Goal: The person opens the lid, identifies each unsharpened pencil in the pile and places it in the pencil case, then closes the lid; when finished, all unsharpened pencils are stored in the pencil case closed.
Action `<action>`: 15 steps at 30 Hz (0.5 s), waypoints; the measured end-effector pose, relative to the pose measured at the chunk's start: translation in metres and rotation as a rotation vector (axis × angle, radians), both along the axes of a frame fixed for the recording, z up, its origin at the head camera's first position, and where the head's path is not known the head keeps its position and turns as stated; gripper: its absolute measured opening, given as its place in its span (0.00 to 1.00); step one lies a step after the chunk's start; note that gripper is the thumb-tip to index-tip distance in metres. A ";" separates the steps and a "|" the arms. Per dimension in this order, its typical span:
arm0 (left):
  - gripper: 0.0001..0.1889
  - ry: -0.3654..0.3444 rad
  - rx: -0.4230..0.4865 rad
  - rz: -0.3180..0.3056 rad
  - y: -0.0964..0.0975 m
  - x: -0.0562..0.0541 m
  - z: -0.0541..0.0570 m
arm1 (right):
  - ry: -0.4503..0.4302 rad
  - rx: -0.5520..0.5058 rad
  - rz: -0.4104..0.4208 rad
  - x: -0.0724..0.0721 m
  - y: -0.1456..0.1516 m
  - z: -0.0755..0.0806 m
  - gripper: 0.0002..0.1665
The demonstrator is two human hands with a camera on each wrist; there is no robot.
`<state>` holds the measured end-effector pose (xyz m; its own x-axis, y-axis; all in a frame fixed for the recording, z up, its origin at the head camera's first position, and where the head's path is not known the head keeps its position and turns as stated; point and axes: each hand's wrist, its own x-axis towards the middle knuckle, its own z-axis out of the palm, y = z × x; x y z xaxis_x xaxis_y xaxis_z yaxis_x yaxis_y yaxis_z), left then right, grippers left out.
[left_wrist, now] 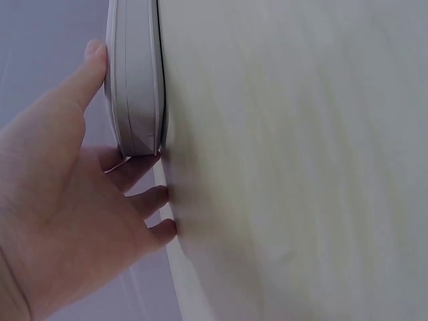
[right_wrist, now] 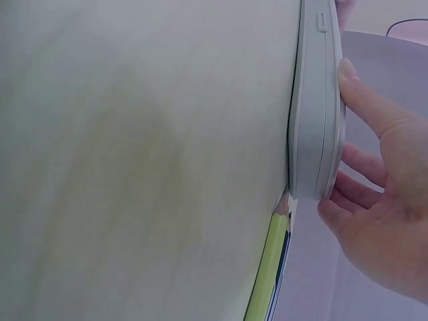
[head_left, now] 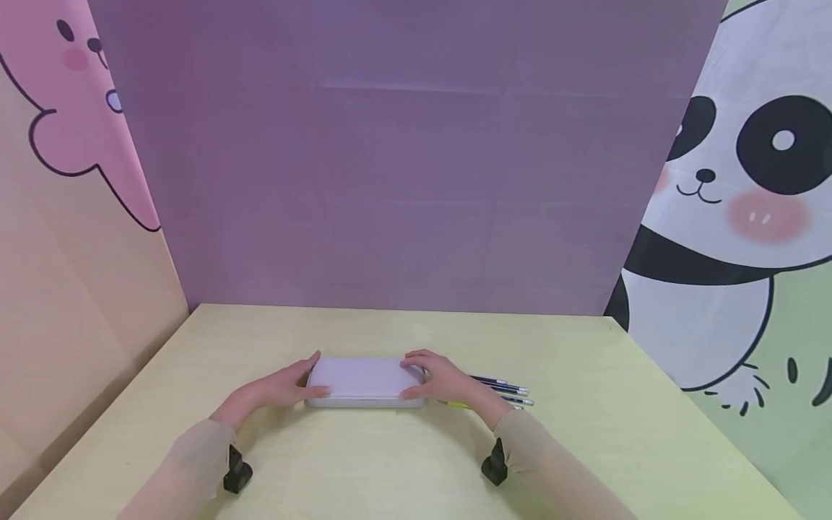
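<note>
A pale lavender-white pencil case (head_left: 364, 379), long and flat with its lid down, lies on the table. My left hand (head_left: 282, 386) holds its left end, thumb on top near the front corner and fingers round the end. At the opposite end my right hand (head_left: 447, 380) grips the case, its thumb on the lid by the front corner and the fingers farther back. The right wrist view shows a small catch (right_wrist: 322, 22) on the front side. A yellow-green pencil (right_wrist: 267, 267) points its sharpened tip at the case's right end, beside dark blue pencils (head_left: 510, 388).
The pale wooden table (head_left: 364, 462) reaches back to a purple backdrop (head_left: 403, 180). A printed panel with a panda (head_left: 728, 303) stands on the right, and one with a pink figure (head_left: 71, 137) on the left. Both wrists carry small black camera mounts (head_left: 237, 473).
</note>
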<state>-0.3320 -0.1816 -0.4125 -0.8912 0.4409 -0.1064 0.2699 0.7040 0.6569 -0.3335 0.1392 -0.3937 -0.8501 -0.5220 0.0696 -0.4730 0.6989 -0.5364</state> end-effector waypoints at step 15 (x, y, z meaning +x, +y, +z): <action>0.40 0.218 0.097 0.024 0.014 0.015 0.010 | 0.148 -0.092 -0.011 0.013 0.022 0.021 0.24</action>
